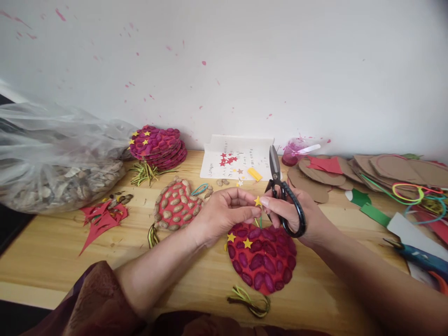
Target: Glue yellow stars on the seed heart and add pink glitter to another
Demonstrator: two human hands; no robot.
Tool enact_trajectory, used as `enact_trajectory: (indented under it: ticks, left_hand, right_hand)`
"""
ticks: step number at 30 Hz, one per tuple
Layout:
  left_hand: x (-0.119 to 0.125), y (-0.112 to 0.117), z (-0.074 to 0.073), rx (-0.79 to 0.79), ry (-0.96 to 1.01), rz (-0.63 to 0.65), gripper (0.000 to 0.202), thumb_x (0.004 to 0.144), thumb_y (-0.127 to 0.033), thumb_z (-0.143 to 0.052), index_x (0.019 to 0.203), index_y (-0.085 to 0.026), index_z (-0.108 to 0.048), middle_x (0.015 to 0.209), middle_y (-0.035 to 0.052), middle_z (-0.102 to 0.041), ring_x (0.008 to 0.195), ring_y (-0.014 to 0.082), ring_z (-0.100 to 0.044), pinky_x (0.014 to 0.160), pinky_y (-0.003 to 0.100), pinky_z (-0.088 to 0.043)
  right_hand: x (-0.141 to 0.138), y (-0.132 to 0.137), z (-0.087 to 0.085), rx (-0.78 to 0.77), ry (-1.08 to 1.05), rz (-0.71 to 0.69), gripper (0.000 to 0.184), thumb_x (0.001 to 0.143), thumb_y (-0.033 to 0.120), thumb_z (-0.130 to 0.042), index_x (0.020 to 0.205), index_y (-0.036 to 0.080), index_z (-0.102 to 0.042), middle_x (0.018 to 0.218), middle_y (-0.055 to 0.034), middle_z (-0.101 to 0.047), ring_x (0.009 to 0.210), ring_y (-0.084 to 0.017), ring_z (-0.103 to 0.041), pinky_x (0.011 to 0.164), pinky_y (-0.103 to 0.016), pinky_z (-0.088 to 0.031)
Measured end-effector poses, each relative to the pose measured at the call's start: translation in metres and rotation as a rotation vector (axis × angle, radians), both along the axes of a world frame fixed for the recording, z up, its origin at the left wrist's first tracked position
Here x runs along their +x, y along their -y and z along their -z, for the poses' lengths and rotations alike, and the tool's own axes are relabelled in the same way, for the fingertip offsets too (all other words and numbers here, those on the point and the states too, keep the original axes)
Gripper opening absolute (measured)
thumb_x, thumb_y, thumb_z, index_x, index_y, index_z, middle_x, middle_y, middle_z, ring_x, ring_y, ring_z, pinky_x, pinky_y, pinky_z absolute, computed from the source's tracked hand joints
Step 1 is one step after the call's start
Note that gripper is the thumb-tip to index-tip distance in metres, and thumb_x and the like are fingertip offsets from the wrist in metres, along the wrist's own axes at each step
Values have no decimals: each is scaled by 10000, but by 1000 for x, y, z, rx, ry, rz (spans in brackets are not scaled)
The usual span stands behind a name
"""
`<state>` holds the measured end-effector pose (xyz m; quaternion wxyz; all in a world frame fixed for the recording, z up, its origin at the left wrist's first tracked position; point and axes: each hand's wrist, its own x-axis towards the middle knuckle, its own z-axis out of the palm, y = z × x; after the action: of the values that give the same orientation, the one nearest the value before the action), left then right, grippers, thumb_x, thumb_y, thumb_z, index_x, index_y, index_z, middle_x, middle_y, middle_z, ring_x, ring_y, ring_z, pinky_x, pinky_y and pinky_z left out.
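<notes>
Keep clothing (199, 325) off yarn tassel (249, 302), 6 o'clock of yellow star (258, 201): snag risk. Avoid dropping star onto studded plaque (258, 262), 6 o'clock: pinch in right hand (310, 212) possibly weakened by held scissors (276, 178). Left hand (224, 213) beside, grip indeterminate. Use bare tabletop (196, 284), 7 and 3 o'clock; respect edge of paper (212, 169), 11 o'clock.
</notes>
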<state>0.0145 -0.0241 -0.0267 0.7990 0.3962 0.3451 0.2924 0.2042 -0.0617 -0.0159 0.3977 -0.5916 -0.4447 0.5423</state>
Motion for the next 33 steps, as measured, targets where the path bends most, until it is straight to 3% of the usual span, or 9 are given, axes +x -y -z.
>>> enact_trajectory:
  ticks: [8,15,24,29,33]
  left_hand:
    - [3,2,8,27,10,-42,349,679,-322,-935,828,-138,-678,769,17,-755,697,98,-693,656,196,-534]
    - [3,3,4,32,-34,-29,362,673,-355,-923,802,-138,-664,762,24,-744,696,103,-691,648,197,-534]
    - [-1,-3,-1,76,-105,-31,337,693,-360,-889,806,-150,-651,761,30,-739,694,112,-672,637,212,-510]
    - [-21,-25,-11,412,-364,-127,253,736,-353,-837,810,-163,-687,774,8,-716,658,106,-598,620,227,-460]
    - [-33,-44,-15,700,-722,-191,156,792,-323,-755,780,-175,-706,798,18,-736,696,140,-609,685,263,-455]
  right_hand:
    - [-5,2,-4,27,-2,-15,367,738,509,-811,666,200,-626,443,24,-592,424,-98,-491,437,-227,-347]
    - [-7,2,-5,58,-8,41,359,692,471,-861,685,198,-629,436,43,-578,411,-92,-482,447,-224,-369]
    - [0,-4,4,86,-96,99,373,742,491,-823,664,193,-613,494,40,-555,454,-88,-474,482,-237,-339]
    - [15,-18,13,131,-91,190,360,693,455,-865,662,190,-623,556,39,-576,460,-84,-483,496,-243,-374]
    - [24,-25,20,143,-76,247,338,680,433,-867,697,187,-636,604,40,-589,457,-79,-481,470,-239,-358]
